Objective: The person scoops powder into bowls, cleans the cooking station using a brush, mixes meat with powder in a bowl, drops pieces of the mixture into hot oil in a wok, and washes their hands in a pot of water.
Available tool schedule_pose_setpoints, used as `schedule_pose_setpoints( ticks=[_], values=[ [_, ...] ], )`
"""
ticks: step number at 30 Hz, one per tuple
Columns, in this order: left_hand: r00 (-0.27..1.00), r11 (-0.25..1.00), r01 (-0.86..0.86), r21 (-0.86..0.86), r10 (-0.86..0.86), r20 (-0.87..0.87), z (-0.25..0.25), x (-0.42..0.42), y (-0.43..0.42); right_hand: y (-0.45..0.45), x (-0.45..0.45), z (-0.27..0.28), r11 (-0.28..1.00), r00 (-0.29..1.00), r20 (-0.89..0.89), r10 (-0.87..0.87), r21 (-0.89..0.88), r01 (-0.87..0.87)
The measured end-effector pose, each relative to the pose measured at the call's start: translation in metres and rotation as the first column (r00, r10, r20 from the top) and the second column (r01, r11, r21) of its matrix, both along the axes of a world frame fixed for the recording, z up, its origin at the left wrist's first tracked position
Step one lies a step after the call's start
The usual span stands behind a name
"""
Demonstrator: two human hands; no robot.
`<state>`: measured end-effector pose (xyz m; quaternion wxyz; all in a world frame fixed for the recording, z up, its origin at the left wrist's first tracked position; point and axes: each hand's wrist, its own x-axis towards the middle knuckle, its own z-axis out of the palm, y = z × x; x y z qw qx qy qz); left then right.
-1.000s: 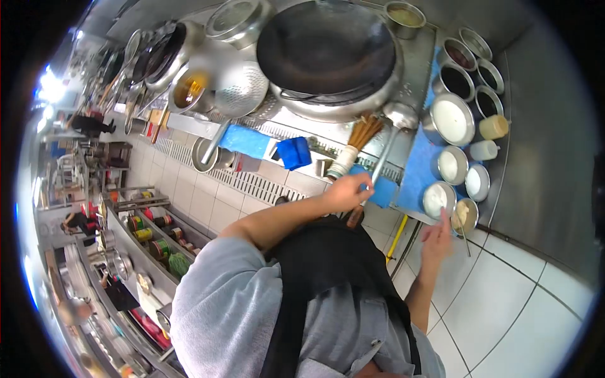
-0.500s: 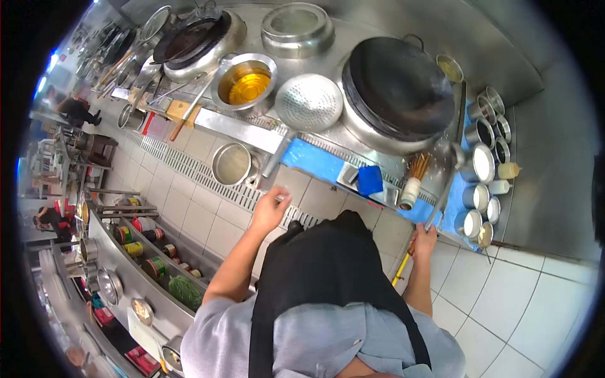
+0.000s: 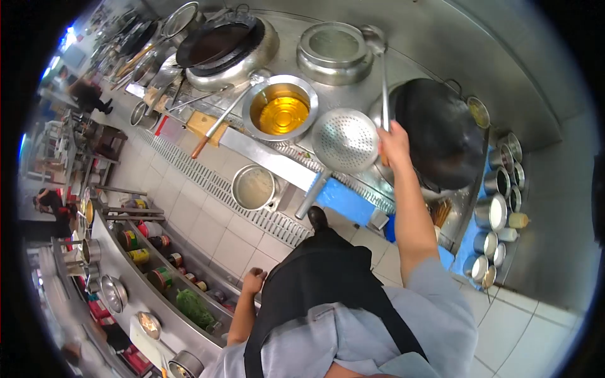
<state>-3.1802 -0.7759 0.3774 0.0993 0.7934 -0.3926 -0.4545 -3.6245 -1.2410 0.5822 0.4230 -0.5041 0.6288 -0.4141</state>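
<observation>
My right hand [image 3: 394, 146] is wrapped round the handle of a long metal ladle [image 3: 374, 40], whose bowl is at the far side of the stove. Just left of that hand lies a perforated strainer [image 3: 345, 140], its tubular handle pointing toward me. A large dark wok [image 3: 438, 133] sits to the right, partly behind my forearm. Left of the strainer stands a metal pot [image 3: 251, 107] with yellow liquid. My left hand [image 3: 254, 280] hangs low beside the black apron, its fingers curled; whether anything is in them is too small to tell.
Bowls and pots of sauces and powders [image 3: 490, 213] line the right side. A lidded pot [image 3: 334, 50] and another wok [image 3: 220, 44] stand at the back. A pot [image 3: 253, 187] is below the counter edge. Shelves with cans and greens [image 3: 195, 307] are at left. People [image 3: 88, 94] appear far left.
My right hand has lifted the ladle from the right front edge up over the stove. My left hand has dropped to my side. The view has shifted left along the stove.
</observation>
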Motion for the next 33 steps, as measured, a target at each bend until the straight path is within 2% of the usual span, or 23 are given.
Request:
schedule_pose_setpoints(
  ticks=[1, 3, 5, 6, 7, 8, 9, 11, 14, 15, 16, 18, 19, 21, 23, 24, 26, 28, 29, 30, 33],
  values=[
    [0.996, 0.996, -0.085, 0.001, 0.085, -0.006, 0.002, 0.006, 0.014, -0.039, 0.021, -0.006, 1.0, 1.0, 0.019, -0.013, 0.014, 0.013],
    [0.991, 0.998, -0.055, 0.02, 0.052, 0.127, 0.004, 0.022, 0.041, -0.101, 0.066, -0.011, 0.994, 0.997, 0.054, -0.057, 0.093, 0.052],
    [0.982, 0.979, -0.174, 0.104, 0.165, 0.086, 0.05, 0.02, 0.041, -0.152, 0.107, -0.013, 0.969, 0.991, 0.078, -0.113, 0.229, 0.093],
    [0.956, 0.956, -0.289, 0.056, 0.285, 0.075, 0.051, 0.02, 0.046, -0.178, 0.119, -0.018, 0.966, 0.94, 0.334, -0.074, 0.26, -0.017],
    [0.915, 0.916, -0.401, 0.014, 0.4, 0.056, 0.037, 0.022, 0.066, -0.202, 0.131, -0.026, 0.955, 0.825, 0.563, -0.046, 0.266, -0.129],
    [0.861, 0.861, -0.508, -0.023, 0.509, 0.03, 0.029, 0.021, 0.075, -0.221, 0.142, -0.032, 0.938, 0.657, 0.753, -0.034, 0.251, -0.238],
    [0.809, 0.809, -0.587, 0.0, 0.587, 0.015, 0.043, 0.01, 0.064, -0.232, 0.154, -0.015, 0.915, 0.302, 0.918, -0.258, 0.333, -0.23],
    [0.68, 0.68, -0.732, 0.053, 0.733, -0.007, 0.074, -0.022, 0.047, -0.247, 0.167, 0.012, 0.928, 0.244, 0.946, -0.212, 0.273, -0.254],
    [0.773, 0.774, -0.63, 0.065, 0.633, -0.041, 0.079, -0.049, 0.039, -0.281, 0.183, 0.03, 0.944, 0.223, 0.965, -0.136, 0.195, -0.266],
    [0.851, 0.841, -0.523, 0.14, 0.523, 0.041, 0.074, -0.05, 0.041, -0.294, 0.183, 0.029, 0.948, 0.224, 0.966, -0.131, 0.188, -0.256],
    [0.869, 0.862, -0.494, 0.113, 0.492, 0.048, 0.07, -0.051, 0.044, -0.309, 0.184, 0.029, 0.955, 0.216, 0.972, -0.088, 0.144, -0.258],
    [0.908, 0.907, -0.419, 0.054, 0.416, 0.055, 0.016, -0.049, 0.077, -0.323, 0.179, 0.048, 0.963, 0.271, 0.961, -0.043, 0.113, -0.245],
    [0.914, 0.911, -0.404, 0.08, 0.406, -0.012, -0.013, -0.044, 0.093, -0.331, 0.178, 0.052, 0.967, 0.375, 0.927, -0.016, 0.109, -0.229],
    [0.903, 0.895, -0.43, 0.117, 0.429, 0.032, 0.012, -0.042, 0.064, -0.336, 0.171, 0.051, 0.975, 0.574, 0.819, 0.02, 0.11, -0.192],
    [0.9, 0.891, -0.435, 0.132, 0.436, 0.027, 0.031, -0.029, 0.04, -0.319, 0.164, 0.04, 0.993, 0.865, 0.5, 0.033, 0.083, -0.086],
    [0.902, 0.894, -0.429, 0.129, 0.432, -0.001, 0.036, -0.02, 0.031, -0.309, 0.159, 0.036, 0.998, 0.954, 0.299, 0.009, 0.061, -0.029],
    [0.916, 0.914, -0.401, 0.06, 0.402, -0.01, 0.031, -0.002, 0.021, -0.263, 0.142, 0.038, 0.999, 0.99, 0.131, -0.043, -0.02, 0.046],
    [0.942, 0.941, -0.333, -0.059, 0.335, 0.025, -0.005, 0.019, 0.033, -0.209, 0.111, 0.035, 0.988, 0.997, -0.026, -0.072, -0.136, 0.068],
    [0.938, 0.938, -0.344, -0.039, 0.342, -0.048, -0.034, 0.037, 0.043, -0.176, 0.089, 0.037, 0.988, 0.997, 0.006, -0.08, -0.131, 0.08],
    [0.963, 0.963, -0.267, -0.025, 0.266, -0.053, -0.044, 0.052, 0.042, -0.141, 0.069, 0.044, 0.988, 0.995, 0.038, -0.089, -0.127, 0.093],
    [0.992, 0.992, 0.117, 0.037, -0.119, 0.049, -0.049, 0.08, 0.027, -0.043, 0.001, 0.041, 0.973, 0.981, 0.118, -0.154, -0.153, 0.172]
  ],
)
